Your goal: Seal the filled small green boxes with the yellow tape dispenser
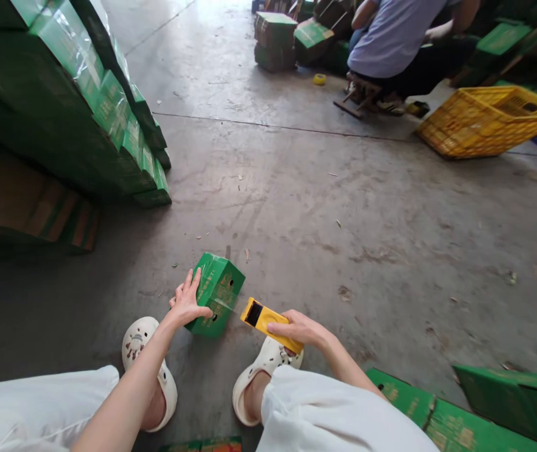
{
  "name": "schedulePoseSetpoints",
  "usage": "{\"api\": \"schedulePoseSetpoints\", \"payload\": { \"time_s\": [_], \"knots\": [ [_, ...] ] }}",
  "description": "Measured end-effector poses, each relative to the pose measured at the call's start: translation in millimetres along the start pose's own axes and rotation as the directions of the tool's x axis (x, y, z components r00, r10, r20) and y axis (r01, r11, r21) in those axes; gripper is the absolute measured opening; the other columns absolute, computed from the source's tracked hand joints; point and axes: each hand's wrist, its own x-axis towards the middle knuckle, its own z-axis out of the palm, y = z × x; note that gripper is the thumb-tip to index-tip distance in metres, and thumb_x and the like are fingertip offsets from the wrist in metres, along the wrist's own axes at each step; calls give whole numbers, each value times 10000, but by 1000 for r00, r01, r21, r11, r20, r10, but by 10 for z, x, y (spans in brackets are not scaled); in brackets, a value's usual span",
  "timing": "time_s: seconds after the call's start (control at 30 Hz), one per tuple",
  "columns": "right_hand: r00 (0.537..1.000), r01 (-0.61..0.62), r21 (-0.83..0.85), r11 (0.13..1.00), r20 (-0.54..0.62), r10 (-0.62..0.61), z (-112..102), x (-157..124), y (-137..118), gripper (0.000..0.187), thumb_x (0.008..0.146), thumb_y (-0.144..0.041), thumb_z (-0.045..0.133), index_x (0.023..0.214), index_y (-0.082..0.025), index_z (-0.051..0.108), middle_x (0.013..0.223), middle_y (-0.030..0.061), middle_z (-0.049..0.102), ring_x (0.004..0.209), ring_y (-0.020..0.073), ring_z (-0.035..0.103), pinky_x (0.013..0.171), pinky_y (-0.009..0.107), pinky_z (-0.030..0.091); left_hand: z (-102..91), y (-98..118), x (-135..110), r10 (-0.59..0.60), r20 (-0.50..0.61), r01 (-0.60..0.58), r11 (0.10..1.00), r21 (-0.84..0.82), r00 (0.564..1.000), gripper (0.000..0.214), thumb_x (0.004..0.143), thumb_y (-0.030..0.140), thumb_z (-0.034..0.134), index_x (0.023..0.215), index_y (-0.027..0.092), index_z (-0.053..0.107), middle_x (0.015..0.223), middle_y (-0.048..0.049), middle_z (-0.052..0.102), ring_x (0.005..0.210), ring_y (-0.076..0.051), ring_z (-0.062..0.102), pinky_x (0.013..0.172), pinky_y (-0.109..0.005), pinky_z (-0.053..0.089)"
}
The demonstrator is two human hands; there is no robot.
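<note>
- The left hand is spread wide over the left side of a small green carton, fingers splayed on one face and thumb on the end face, pressing rather than wrapped around it.
- That carton sits on the concrete floor, left of centre in the lower half of the frame.
- The right hand is closed around a yellow tape dispenser, thumb on its upper face, just right of the carton.
- A strip of clear tape stretches between the carton's end face and the dispenser.
- White clogs flank the carton at lower left and lower centre.
- Stacked green cartons fill the upper left.
- At upper right, a seated person is near a yellow plastic crate.
</note>
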Motion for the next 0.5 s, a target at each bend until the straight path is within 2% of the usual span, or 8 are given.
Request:
{"api": "schedulePoseSetpoints", "payload": {
  "time_s": [0.1, 0.17, 0.23, 0.33, 0.43, 0.5],
  "knots": [
    [994, 45, -30, 999, 97, -42, 87, 242, -85, 481, 803, -648, 752, 790, -172, 685, 625, 55, 678, 535, 166, 633, 498, 216, 470, -85, -124, 75, 40, 39, -37, 997, -71, 998, 1282, 641, 358, 792, 1691, 365, 56, 1776, -65, 17, 1578, -489, 159, 1164, -681, 303],
    [995, 62, -67, 996, 83, -56, 154, 380, -186, 496, 805, -658, 752, 784, -167, 685, 617, 65, 682, 538, 184, 651, 499, 230, 487, -150, -260, 153, 113, 67, -102, 985, -142, 991, 1258, 664, 384, 788, 1698, 319, 73, 1774, -80, 22, 1600, -457, 120, 1228, -656, 224],
    [997, 50, -113, 992, 59, -43, 229, 492, -321, 498, 791, -653, 769, 783, -161, 688, 613, 49, 681, 537, 184, 659, 503, 228, 496, -224, -419, 241, 186, 89, -162, 960, -228, 979, 1230, 686, 421, 787, 1701, 262, 110, 1771, -94, 47, 1620, -396, 95, 1284, -579, 158],
    [998, 38, -138, 990, 60, -30, 333, 601, -528, 503, 803, -656, 753, 797, -158, 678, 611, 25, 679, 521, 168, 654, 507, 215, 502, -338, -637, 345, 213, 90, -169, 921, -351, 973, 1163, 735, 495, 773, 1694, 212, 179, 1757, -102, 153, 1623, -327, 151, 1307, -465, 173],
    [994, 79, -118, 990, 85, -69, 388, 650, -663, 516, 807, -666, 749, 796, -159, 650, 602, 31, 673, 512, 171, 651, 500, 218, 501, -389, -715, 358, 210, 33, -185, 914, -360, 977, 1023, 812, 520, 714, 1674, 200, 266, 1725, -99, 283, 1597, -294, 256, 1302, -429, 208],
    [992, 78, -109, 991, 104, -67, 390, 660, -702, 513, 794, -660, 767, 810, -162, 643, 585, 27, 660, 516, 176, 652, 502, 220, 501, -330, -629, 292, 171, -84, -186, 955, -232, 982, 936, 845, 471, 695, 1658, 209, 314, 1715, -102, 314, 1596, -301, 254, 1303, -457, 203]
  ]
}}
